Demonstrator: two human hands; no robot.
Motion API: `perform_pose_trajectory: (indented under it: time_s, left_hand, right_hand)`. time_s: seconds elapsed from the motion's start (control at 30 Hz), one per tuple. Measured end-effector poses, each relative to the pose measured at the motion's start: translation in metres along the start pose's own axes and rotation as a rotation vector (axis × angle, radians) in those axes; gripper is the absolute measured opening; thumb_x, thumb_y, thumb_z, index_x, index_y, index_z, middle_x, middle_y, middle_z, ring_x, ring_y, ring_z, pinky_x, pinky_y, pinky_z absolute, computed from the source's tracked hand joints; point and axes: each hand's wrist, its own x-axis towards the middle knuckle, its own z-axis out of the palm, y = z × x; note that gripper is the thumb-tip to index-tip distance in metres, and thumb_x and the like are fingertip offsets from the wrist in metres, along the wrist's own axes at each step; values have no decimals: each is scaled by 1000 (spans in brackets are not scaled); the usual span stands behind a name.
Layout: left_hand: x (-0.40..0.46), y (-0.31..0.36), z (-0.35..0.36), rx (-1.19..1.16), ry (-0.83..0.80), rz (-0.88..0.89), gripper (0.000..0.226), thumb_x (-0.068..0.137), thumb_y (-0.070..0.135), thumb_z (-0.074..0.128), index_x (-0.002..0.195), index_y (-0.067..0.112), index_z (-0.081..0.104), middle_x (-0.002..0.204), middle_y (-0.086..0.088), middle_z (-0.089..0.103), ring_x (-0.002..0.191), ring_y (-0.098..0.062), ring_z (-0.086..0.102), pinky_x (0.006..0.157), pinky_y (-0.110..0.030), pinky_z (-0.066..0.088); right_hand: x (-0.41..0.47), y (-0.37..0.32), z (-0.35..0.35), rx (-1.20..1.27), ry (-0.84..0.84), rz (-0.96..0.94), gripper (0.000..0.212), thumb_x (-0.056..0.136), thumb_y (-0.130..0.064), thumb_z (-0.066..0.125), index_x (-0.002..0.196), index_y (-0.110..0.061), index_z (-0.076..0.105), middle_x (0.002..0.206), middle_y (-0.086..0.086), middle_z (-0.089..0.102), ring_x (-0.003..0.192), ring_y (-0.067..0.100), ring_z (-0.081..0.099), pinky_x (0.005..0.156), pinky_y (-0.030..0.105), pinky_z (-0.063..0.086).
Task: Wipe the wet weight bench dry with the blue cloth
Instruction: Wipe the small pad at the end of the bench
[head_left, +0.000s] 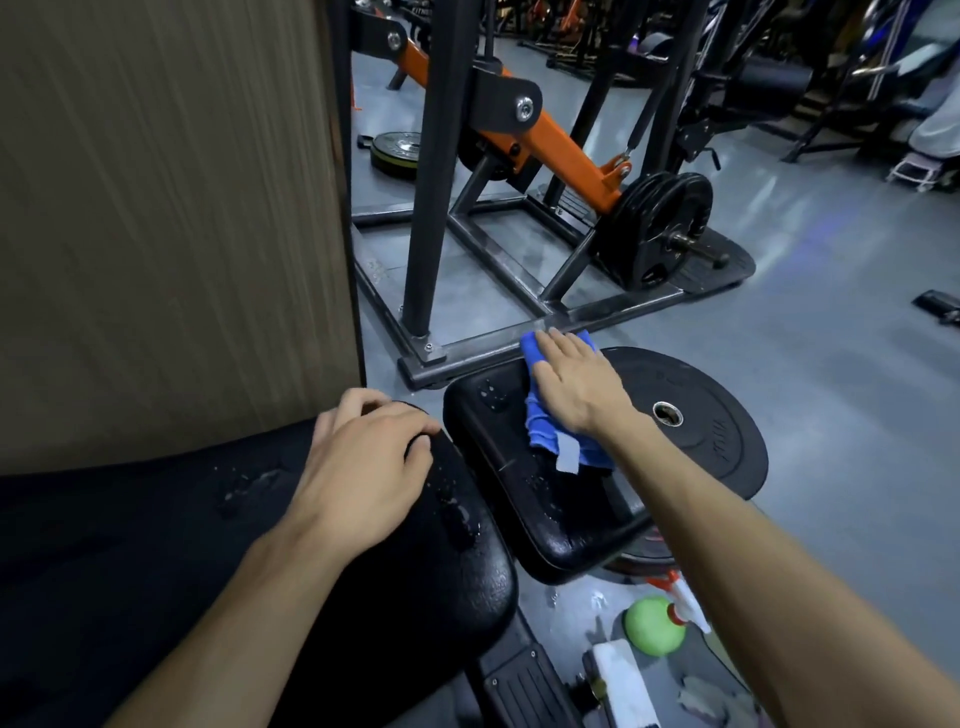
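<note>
Cloth (540, 415) is bright blue w/ a white-grey tag. Bench pads (363, 561) are black, shiny w/ water drops. Weight plate (717, 415) on the floor is matt black. Machine arm (566, 156) is orange, its frame dark grey. Floor (831, 364) is grey-blue. Wall panel (156, 208) is brown w/ fine wood-like stripes. Spray bottle (654, 623) is light green, red at the neck.

Two hands (363, 462), one blue cloth (550, 431), perhaps three weight plates (717, 415).
</note>
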Motion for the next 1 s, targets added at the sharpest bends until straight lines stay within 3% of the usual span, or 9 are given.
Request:
perform_pose_trajectory:
  time_s: [0.13,0.23,0.4,0.47,0.6,0.7,0.77,0.9,1.0]
  left_hand:
    - [4,-3,9,103,-43,-57,33,103,40,35,115,36,65,131,26,58,139,-14,23,109,-32,11]
    - [7,-8,9,138,-67,-98,39,104,43,30,122,37,65,139,25,53,143,-16,19,116,-38,6]
    - [6,-9,8,146,-102,-103,40,104,42,29,124,37,63,142,25,50,144,-18,18,120,-44,4]
    - [7,-10,8,153,-110,-99,39,104,42,29,124,36,62,142,25,50,144,-18,18,120,-44,2]
    - [7,-13,8,175,-84,-76,37,104,41,31,125,37,61,141,26,50,143,-19,21,119,-42,2]
    - [6,-12,4,135,-17,-50,34,103,37,36,122,35,63,133,25,57,138,-15,27,115,-36,7]
    - [4,-11,-2,108,25,-35,32,103,35,37,115,32,67,124,23,62,133,-13,32,111,-32,9]
    - [-13,-12,-13,100,53,-13,33,103,33,36,103,28,69,114,24,64,126,-7,32,101,-21,7]
    - [-26,-11,-22,89,73,-23,32,103,32,38,101,27,69,111,26,64,123,-5,32,98,-20,7]
  right_hand:
    - [-42,-2,6,7,-36,-326,83,82,-46,5,160,-21,13,167,-5,5,155,12,-2,126,37,0]
    - [-59,17,4,54,-14,-420,76,85,-40,14,159,-24,21,165,-9,10,154,8,1,125,32,-1]
    - [-6,20,-3,68,14,-70,75,87,-39,11,158,-20,25,166,0,19,154,16,12,125,30,3]
    - [10,-8,1,36,19,-63,74,87,-38,11,156,-22,31,164,-1,28,152,18,18,125,37,7]
    - [-20,-51,14,-16,-48,-393,81,82,-45,5,158,-26,25,167,-5,18,154,12,8,125,40,2]
    - [-71,-33,12,15,-101,-604,74,85,-39,16,159,-29,20,166,-11,8,154,6,-2,124,31,-4]
    - [-62,-3,4,47,-87,-553,73,85,-39,18,158,-29,22,166,-10,11,154,7,2,125,32,-1]
    - [-4,11,-2,6,-26,-120,81,81,-49,4,158,-30,20,167,-1,17,154,16,9,125,42,7]
    - [6,-38,6,-58,-27,-126,75,86,-45,8,155,-25,32,164,-2,28,152,19,17,124,46,7]
